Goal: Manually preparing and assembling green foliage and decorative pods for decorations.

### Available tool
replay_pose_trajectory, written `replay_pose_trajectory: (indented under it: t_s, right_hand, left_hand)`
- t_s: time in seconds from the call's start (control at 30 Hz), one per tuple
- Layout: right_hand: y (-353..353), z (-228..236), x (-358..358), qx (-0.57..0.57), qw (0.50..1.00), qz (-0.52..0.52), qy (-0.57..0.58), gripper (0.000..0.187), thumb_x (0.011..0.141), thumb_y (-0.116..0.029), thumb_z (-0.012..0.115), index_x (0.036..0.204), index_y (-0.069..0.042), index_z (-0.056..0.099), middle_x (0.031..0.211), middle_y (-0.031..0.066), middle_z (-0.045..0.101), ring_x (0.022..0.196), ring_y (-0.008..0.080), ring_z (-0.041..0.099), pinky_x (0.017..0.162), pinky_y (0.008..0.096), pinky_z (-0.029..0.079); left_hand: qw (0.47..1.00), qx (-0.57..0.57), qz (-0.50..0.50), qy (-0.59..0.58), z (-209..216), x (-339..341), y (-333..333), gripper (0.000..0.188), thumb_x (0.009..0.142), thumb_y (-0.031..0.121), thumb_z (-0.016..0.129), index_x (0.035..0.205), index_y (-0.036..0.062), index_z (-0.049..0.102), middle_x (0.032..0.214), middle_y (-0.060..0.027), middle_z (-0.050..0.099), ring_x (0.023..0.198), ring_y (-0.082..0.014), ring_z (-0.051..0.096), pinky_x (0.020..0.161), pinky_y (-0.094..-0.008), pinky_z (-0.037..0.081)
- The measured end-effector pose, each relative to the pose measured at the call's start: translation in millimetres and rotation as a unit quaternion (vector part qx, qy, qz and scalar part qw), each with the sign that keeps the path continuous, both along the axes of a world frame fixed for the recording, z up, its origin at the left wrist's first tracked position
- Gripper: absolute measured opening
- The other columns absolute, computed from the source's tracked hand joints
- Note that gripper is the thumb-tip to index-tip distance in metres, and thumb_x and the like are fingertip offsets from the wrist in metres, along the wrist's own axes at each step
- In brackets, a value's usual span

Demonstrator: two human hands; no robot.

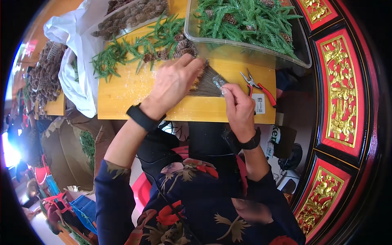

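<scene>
My left hand is over the middle of the table, palm down, fingers bent together beside a cluster of brown pine cones. What its fingertips hold is hidden. Under and beyond those fingers, a fan of thin dark wires lies on the yellow tabletop. My right hand is closed at the wires' right end, thumb against the bent forefinger, in a pinch there. A crumpled bit of clear plastic lies over the wires next to that thumb. Green artificial pine sprigs stretch leftward from the cones.
Red-handled pliers lie open right of my right hand, by a white label card. A clear bin of green sprigs and cones stands at the back right. Another clear container holds cones. At left hangs a white plastic bag.
</scene>
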State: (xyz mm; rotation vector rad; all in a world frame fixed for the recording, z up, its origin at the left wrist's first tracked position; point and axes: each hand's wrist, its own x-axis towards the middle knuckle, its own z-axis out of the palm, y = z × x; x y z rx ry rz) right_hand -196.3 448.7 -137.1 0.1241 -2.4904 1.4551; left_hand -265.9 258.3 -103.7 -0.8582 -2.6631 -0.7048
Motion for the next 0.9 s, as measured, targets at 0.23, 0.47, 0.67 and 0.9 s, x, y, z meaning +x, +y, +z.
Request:
replay_pose_trajectory:
  t_s: [0.23, 0.47, 0.67, 0.9]
  right_hand:
    - [7.7, 0.2, 6.9, 0.001, 0.999, -0.022, -0.043, 0.011, 0.092, -0.009, 0.059, 0.096, 0.001, 0.063, 0.071, 0.0093, 0.062, 0.063, 0.0117, 0.059, 0.059, 0.0262, 0.046]
    - [2.3, -1.6, 2.7, -0.011, 1.0, -0.01, -0.02, 0.012, 0.09, -0.008, 0.062, 0.098, 0.001, 0.066, 0.071, 0.0081, 0.065, 0.064, 0.0104, 0.061, 0.059, 0.0243, 0.047]
    - [-21.1, 1.0, -10.7, 0.014, 1.0, 0.024, 0.015, 0.01, 0.086, -0.006, 0.065, 0.093, 0.0, 0.069, 0.078, 0.0118, 0.069, 0.067, 0.0174, 0.067, 0.061, 0.0265, 0.05]
    - [-41.4, 3.0, -20.0, 0.069, 0.993, 0.059, 0.074, 0.008, 0.082, -0.004, 0.068, 0.089, -0.001, 0.07, 0.085, 0.0132, 0.07, 0.072, 0.025, 0.068, 0.065, 0.0301, 0.051]
  left_hand:
    - [0.988, -0.139, 0.035, 0.061, -23.7, -15.5, 28.1, 0.016, 0.076, 0.009, 0.064, 0.091, 0.0087, 0.057, 0.081, -0.0079, 0.057, 0.074, -0.0258, 0.062, 0.066, -0.0379, 0.049]
    - [0.996, -0.031, 0.075, 0.046, -10.8, 1.1, 14.3, 0.023, 0.074, 0.004, 0.064, 0.097, 0.006, 0.058, 0.084, -0.0102, 0.059, 0.075, -0.0272, 0.063, 0.067, -0.0376, 0.049]
    - [0.971, 0.114, 0.19, -0.092, 5.6, 45.0, -19.6, 0.028, 0.079, 0.002, 0.064, 0.108, 0.0028, 0.062, 0.088, -0.0098, 0.063, 0.073, -0.0217, 0.064, 0.067, -0.0316, 0.049]
    - [0.739, 0.519, 0.264, -0.339, -7.1, 101.2, -61.1, 0.028, 0.089, 0.007, 0.062, 0.117, 0.0, 0.062, 0.096, -0.0023, 0.066, 0.073, -0.0071, 0.059, 0.068, -0.0211, 0.046]
